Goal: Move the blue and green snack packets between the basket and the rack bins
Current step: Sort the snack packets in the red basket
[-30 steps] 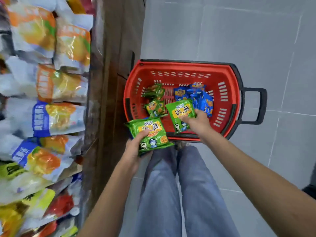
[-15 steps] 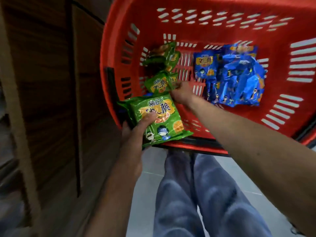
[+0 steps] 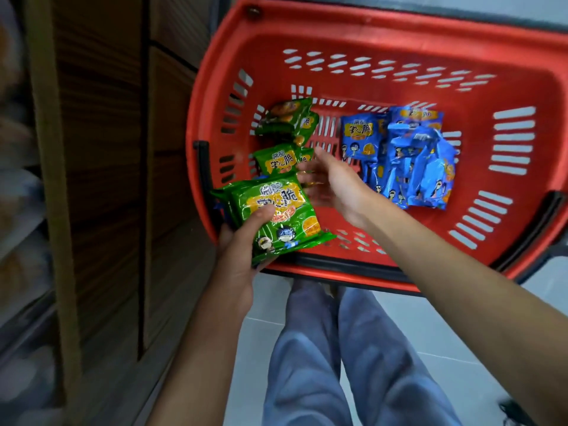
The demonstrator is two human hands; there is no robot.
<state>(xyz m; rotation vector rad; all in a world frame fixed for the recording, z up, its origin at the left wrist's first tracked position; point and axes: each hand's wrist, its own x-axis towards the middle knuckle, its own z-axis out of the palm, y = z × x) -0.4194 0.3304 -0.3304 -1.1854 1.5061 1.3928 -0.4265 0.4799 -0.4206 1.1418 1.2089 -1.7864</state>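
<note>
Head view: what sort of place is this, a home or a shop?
Most likely a shop aisle: a red shopping basket holds many identical green snack packets and blue snack packets, and a blurred rack stands on the left.

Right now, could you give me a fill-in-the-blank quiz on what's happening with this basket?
1. The packets in the left hand are ____.
2. The basket is ____ in colour.
3. The blue packets lie in the basket's ____ half.
4. The right hand, fingers open, holds ____.
Missing words: green; red; right; nothing.
</note>
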